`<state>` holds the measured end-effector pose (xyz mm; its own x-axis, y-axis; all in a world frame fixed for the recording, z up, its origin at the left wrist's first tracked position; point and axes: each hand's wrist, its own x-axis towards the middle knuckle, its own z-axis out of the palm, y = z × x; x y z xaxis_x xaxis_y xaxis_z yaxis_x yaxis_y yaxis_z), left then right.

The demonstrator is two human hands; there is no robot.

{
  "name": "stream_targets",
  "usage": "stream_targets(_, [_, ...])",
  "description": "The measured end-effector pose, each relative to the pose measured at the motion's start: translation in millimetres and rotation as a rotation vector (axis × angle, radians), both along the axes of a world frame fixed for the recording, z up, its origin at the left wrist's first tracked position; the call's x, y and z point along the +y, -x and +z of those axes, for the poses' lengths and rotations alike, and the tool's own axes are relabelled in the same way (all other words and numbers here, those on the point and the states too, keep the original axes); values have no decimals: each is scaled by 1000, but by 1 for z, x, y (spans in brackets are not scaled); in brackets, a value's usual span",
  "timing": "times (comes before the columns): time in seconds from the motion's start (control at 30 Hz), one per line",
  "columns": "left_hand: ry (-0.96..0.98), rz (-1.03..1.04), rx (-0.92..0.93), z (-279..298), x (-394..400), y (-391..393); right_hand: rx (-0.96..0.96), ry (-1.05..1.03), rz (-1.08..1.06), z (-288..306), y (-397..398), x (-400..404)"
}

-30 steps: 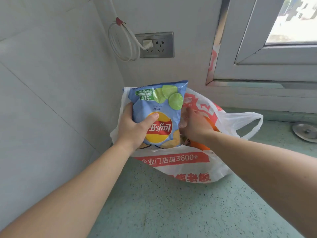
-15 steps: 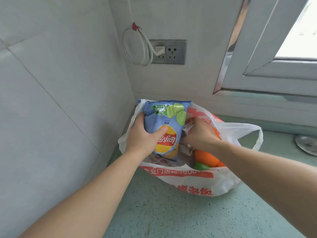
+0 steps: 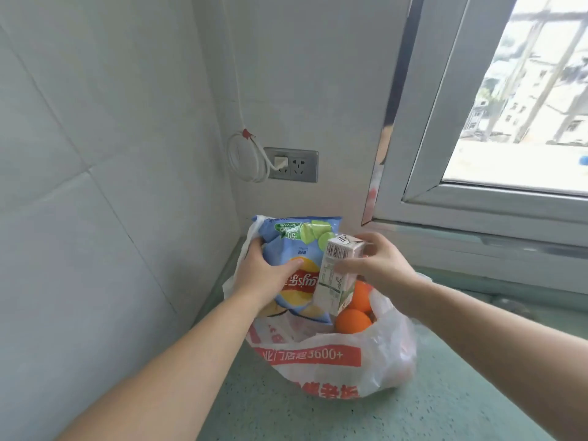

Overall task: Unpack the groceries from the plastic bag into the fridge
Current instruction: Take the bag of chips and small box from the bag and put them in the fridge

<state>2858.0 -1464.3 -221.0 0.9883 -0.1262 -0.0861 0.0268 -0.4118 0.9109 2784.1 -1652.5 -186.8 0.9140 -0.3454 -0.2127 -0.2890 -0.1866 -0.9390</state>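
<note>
A grey wall socket [image 3: 292, 165] holds a coiled white cable [image 3: 246, 160] beside the window [image 3: 515, 100].

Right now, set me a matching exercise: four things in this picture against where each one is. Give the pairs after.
Things:
1. chip bag
2. carton
3. oranges
4. plastic bag

Places:
A. on the countertop
B. in the left hand
C. inside the bag
D. in the right hand

Pairs: 1-B, 2-D, 3-C, 4-A

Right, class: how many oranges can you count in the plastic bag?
2. One orange sits just right of the carton, partly behind it; the other orange lies below it, nearer the bag front. More may be hidden deeper inside.
</note>
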Motion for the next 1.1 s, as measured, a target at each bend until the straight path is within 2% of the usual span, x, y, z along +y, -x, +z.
stream_targets(0.13, [36, -45, -26, 26, -16, 18, -8, -346, -77, 23, 16, -17])
stream_targets(0.27, [143, -49, 32, 44, -34, 38, 80, -717, -93, 39, 38, -29])
stream_targets(0.37, [205, 13, 106, 51, -46, 54, 103, -860, -65, 43, 58, -40])
stream_targets(0.5, [252, 63, 200, 57, -61, 74, 133, -829, 17, 48, 85, -53])
stream_targets(0.73, [192, -44, 70, 100, -103, 108, 156, -570, 97, 84, 137, -96])
stream_targets(0.93, [206, -258, -45, 140, -158, 130, 44, -411, -108, 123, 194, -139])
stream_targets(1.1, [224, -564, -61, 148, -212, 169, -85, -343, -375, 141, 280, -161])
